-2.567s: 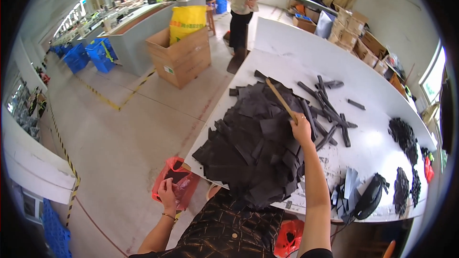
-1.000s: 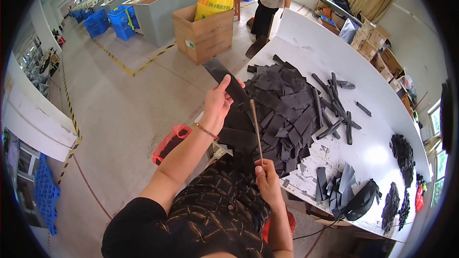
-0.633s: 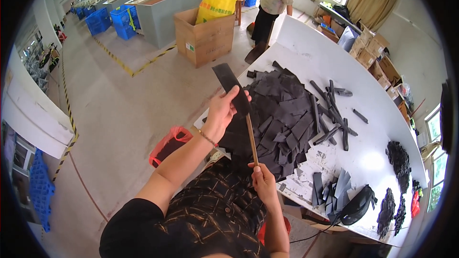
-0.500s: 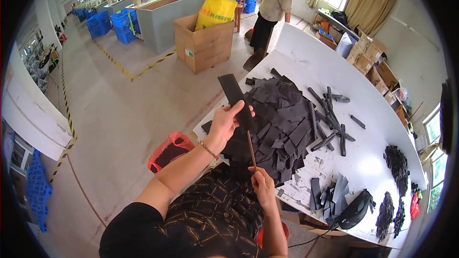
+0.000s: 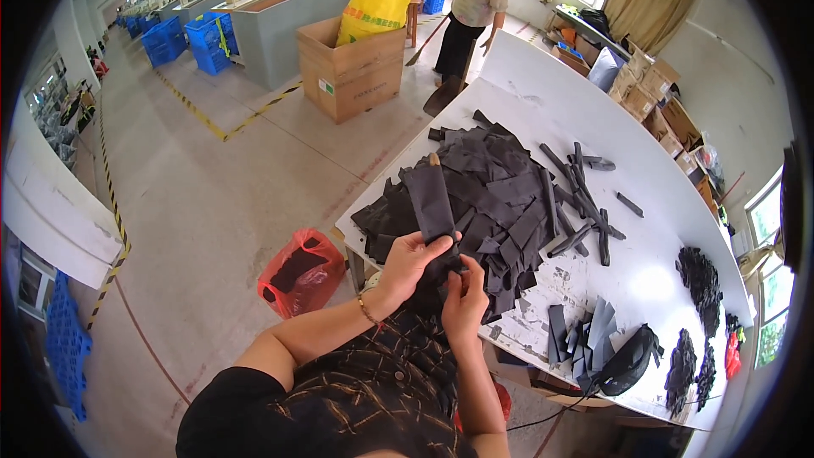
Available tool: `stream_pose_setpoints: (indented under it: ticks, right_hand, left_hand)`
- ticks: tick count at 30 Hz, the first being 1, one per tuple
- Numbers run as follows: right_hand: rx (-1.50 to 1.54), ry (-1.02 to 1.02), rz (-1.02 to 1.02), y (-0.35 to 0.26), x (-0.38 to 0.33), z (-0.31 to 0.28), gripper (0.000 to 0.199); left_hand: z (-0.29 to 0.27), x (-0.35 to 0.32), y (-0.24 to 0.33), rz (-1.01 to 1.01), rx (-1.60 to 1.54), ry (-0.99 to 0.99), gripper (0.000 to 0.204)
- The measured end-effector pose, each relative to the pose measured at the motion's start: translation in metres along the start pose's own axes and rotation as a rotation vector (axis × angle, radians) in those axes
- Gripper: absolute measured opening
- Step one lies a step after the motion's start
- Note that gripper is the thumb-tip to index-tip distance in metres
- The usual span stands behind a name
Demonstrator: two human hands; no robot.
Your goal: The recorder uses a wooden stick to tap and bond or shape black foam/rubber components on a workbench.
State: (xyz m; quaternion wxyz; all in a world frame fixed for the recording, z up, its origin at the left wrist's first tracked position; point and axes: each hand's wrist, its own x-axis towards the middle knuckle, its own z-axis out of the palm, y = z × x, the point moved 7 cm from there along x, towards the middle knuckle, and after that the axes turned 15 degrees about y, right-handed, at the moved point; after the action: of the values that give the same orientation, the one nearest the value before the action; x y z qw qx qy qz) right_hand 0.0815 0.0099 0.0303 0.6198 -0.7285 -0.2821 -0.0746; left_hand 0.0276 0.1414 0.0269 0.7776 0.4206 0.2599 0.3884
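Observation:
My left hand [image 5: 407, 267] is closed around the lower part of a flat black fabric strip [image 5: 431, 202], the thumb lying across it. The strip looks like a sleeve, and the tan tip of a thin stick [image 5: 434, 159] shows at its far end. The rest of the stick is hidden. Just below, my right hand [image 5: 465, 295] has its fingers pinched together at the strip's near end; what exactly lies between them is partly covered. Behind both hands spreads a heap of black fabric pieces [image 5: 509, 195] on the white table [image 5: 653, 229].
Black rolled tubes [image 5: 583, 195] lie right of the heap. Near the table's front edge are loose dark strips [image 5: 585, 335] and a black pouch [image 5: 632, 360]. A red plastic bag [image 5: 301, 276] stands on the floor at left. A cardboard box [image 5: 352, 72] and a person [image 5: 476, 13] are beyond.
The stick has gone up through the fabric strip, its tip now out at the far end. My right hand has moved up close to my left, and both hands are lower over the table.

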Motion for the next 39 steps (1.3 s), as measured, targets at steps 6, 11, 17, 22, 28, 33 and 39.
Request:
stream_pose_setpoints:
  ticks: [6,11,17,22,28,33,39]
  right_hand:
    - [0.013,-0.073,-0.005,0.008,-0.016,0.018,0.029]
    - [0.015,-0.009,0.102,0.010,-0.027,0.028,0.027]
    - [-0.122,-0.207,0.084,0.014,-0.058,0.029,0.012]
    - [-0.173,-0.284,0.077,0.014,-0.078,0.013,0.015]
    - [-0.224,-0.387,0.245,0.019,-0.100,-0.021,0.018]
    - [-0.176,-0.338,0.283,0.017,-0.080,-0.017,0.020]
    - [-0.134,-0.307,0.227,0.014,-0.073,0.008,0.018]
  left_hand:
    - [-0.009,0.024,0.007,-0.115,-0.221,-0.038,0.042]
    - [-0.016,0.014,-0.003,-0.135,-0.305,0.143,0.035]
    - [-0.025,0.027,0.003,-0.147,-0.339,0.259,0.030]
    - [-0.034,0.037,0.003,-0.139,-0.295,0.248,0.028]
    - [-0.033,0.054,-0.006,-0.220,-0.301,0.174,0.035]
    - [-0.021,0.054,0.019,-0.107,-0.498,0.143,0.056]
    - [-0.015,0.020,0.005,-0.227,-0.181,-0.035,0.047]
